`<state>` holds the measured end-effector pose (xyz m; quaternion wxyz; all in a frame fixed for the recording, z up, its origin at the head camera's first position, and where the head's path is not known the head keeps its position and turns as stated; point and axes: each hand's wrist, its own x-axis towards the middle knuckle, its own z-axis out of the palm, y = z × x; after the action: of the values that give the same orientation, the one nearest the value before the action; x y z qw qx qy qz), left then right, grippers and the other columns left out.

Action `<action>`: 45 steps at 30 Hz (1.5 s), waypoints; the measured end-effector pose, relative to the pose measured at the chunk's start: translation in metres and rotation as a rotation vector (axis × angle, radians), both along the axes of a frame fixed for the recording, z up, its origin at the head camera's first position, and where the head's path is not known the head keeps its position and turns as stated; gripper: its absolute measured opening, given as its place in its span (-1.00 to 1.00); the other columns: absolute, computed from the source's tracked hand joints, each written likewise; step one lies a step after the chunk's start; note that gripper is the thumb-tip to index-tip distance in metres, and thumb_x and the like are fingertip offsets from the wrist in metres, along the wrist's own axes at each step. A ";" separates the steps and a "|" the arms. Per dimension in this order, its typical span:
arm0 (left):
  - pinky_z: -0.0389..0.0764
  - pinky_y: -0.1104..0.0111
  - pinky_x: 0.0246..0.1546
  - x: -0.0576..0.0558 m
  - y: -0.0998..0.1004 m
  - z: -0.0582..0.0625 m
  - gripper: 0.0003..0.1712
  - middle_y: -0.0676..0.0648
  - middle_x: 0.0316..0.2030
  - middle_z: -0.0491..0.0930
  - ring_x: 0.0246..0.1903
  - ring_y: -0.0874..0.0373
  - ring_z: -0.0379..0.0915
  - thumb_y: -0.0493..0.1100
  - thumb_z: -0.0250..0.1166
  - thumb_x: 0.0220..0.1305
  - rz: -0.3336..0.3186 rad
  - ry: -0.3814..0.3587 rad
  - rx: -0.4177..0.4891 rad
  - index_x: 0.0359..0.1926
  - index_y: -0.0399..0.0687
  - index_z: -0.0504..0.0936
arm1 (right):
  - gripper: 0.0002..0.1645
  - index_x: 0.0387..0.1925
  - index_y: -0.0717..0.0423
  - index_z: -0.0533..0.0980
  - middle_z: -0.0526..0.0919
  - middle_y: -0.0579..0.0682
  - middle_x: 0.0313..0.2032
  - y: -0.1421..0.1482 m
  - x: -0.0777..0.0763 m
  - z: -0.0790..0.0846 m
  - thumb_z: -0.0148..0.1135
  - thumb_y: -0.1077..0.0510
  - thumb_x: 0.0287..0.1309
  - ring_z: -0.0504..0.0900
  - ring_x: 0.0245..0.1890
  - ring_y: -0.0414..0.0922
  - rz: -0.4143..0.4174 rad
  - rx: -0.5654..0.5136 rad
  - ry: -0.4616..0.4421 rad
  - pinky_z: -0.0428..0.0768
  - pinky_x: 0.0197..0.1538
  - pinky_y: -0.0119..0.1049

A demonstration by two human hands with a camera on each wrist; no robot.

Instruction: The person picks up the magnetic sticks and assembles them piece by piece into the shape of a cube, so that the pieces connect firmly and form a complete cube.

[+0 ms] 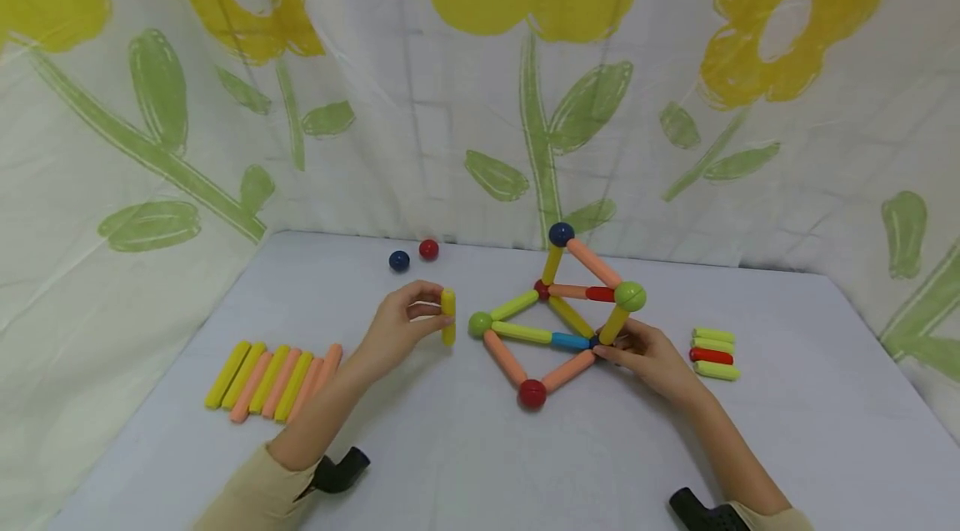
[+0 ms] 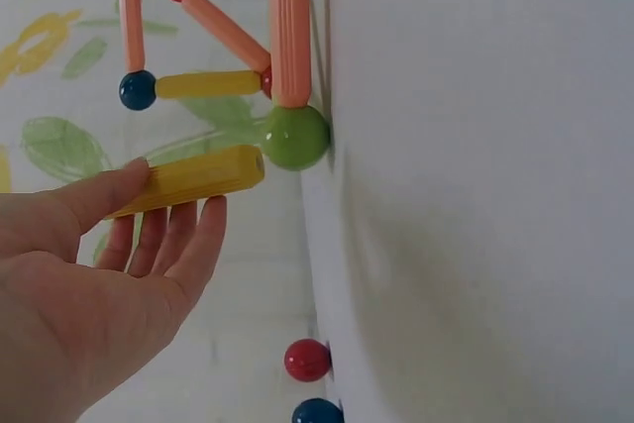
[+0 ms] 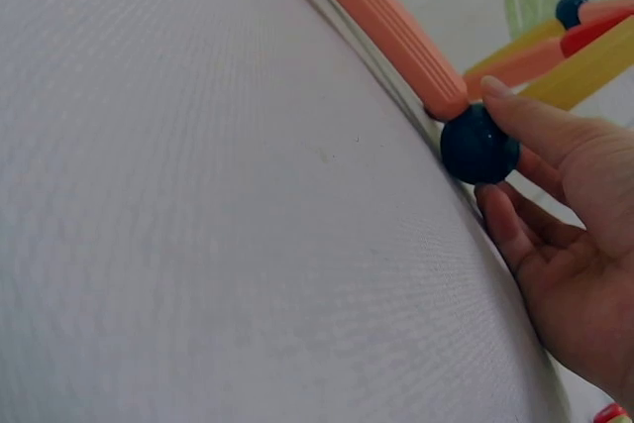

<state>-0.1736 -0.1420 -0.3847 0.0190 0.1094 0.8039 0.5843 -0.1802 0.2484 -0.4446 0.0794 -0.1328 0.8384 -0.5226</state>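
Observation:
In the head view, my left hand [image 1: 397, 327] holds a yellow building stick [image 1: 448, 318] upright above the table, pinched between thumb and fingers. Just right of it, apart, is a green ball [image 1: 480, 324] at the left corner of a frame of sticks and balls. My right hand [image 1: 648, 358] grips the frame's right corner; the right wrist view shows thumb and fingers around a dark blue ball [image 3: 479, 146]. A red ball [image 1: 532, 393] marks the near corner. At the back, a raised part carries a blue ball [image 1: 561, 234] and a green ball [image 1: 630, 296].
Yellow and salmon sticks [image 1: 268, 381] lie in a row at the left. Several short sticks, lime and red [image 1: 712, 356], lie at the right. A loose blue ball [image 1: 399, 262] and red ball [image 1: 429, 249] sit near the back edge, before a flowered curtain [image 1: 360, 181].

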 end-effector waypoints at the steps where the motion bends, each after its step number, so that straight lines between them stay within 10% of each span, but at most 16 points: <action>1: 0.73 0.39 0.03 -0.005 0.006 0.000 -0.61 -0.42 0.09 0.60 0.09 -0.29 0.65 -0.49 0.36 0.34 -0.005 0.018 0.030 0.15 -0.49 0.54 | -0.61 0.13 0.31 0.56 0.66 0.13 -0.12 0.000 0.000 0.000 0.37 0.17 0.40 0.56 -0.24 -0.13 0.001 -0.002 -0.001 0.57 -0.22 -0.41; 10: 0.71 0.16 0.15 -0.028 0.036 -0.007 -0.64 -0.44 0.05 0.64 0.08 -0.31 0.65 -0.55 0.40 0.27 -0.002 0.137 0.072 0.06 -0.51 0.57 | -0.61 0.13 0.31 0.55 0.65 0.11 -0.14 0.000 -0.001 -0.002 0.38 0.16 0.40 0.56 -0.25 -0.15 0.005 -0.016 -0.005 0.56 -0.24 -0.41; 26: 0.69 0.31 0.14 -0.037 0.032 -0.006 -0.52 -0.33 0.12 0.66 0.12 -0.13 0.66 -0.38 0.39 0.39 -0.039 0.084 0.119 0.29 -0.35 0.56 | -0.62 0.12 0.30 0.56 0.67 0.09 -0.14 0.003 -0.001 -0.003 0.38 0.16 0.41 0.59 -0.21 -0.15 -0.007 0.010 0.004 0.61 -0.15 -0.42; 31: 0.70 0.48 0.01 -0.056 0.013 -0.002 -0.53 -0.35 0.08 0.65 -0.05 0.18 0.69 -0.34 0.35 0.44 0.141 0.102 0.239 0.31 -0.37 0.54 | -0.63 0.11 0.29 0.56 0.67 0.10 -0.14 0.002 -0.002 -0.002 0.38 0.17 0.40 0.58 -0.22 -0.14 -0.004 0.002 0.009 0.59 -0.17 -0.41; 37: 0.55 0.59 -0.17 -0.089 -0.012 -0.013 -0.54 -0.37 0.12 0.65 -0.08 0.06 0.62 -0.29 0.43 0.38 0.466 0.165 0.057 0.24 -0.37 0.61 | -0.61 0.12 0.29 0.56 0.66 0.11 -0.13 0.001 -0.002 -0.002 0.39 0.16 0.40 0.57 -0.23 -0.13 -0.004 -0.002 0.003 0.58 -0.20 -0.40; 45: 0.40 -0.05 0.35 -0.107 -0.033 -0.032 -0.43 -0.47 0.30 0.45 0.27 -0.33 0.36 -0.29 0.39 0.41 0.496 0.068 -0.161 0.33 -0.50 0.50 | -0.62 0.12 0.29 0.56 0.65 0.12 -0.13 0.000 -0.001 -0.002 0.39 0.17 0.39 0.56 -0.25 -0.14 -0.002 -0.004 0.006 0.56 -0.24 -0.40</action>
<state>-0.2808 -0.1754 -0.4167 -0.1430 -0.0734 0.8502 0.5014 -0.1812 0.2488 -0.4466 0.0763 -0.1337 0.8377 -0.5240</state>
